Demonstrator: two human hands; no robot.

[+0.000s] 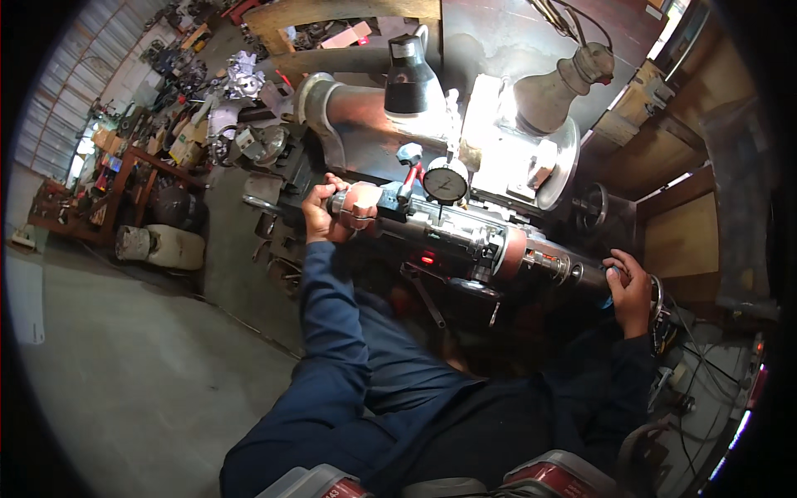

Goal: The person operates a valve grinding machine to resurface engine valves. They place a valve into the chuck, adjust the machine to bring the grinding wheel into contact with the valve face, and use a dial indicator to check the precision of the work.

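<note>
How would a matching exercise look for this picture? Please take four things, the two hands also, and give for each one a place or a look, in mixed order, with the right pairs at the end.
Things:
1. lamp
2. left hand
3. gauge
4. right hand

Places and looks:
A. at the right end of a grey cylinder
B. round face with a bright rim
C. black shade, shining downward
D. beside a reddish collar, at picture left

Right pairs: 1-C, 2-D, 3-B, 4-A
</note>
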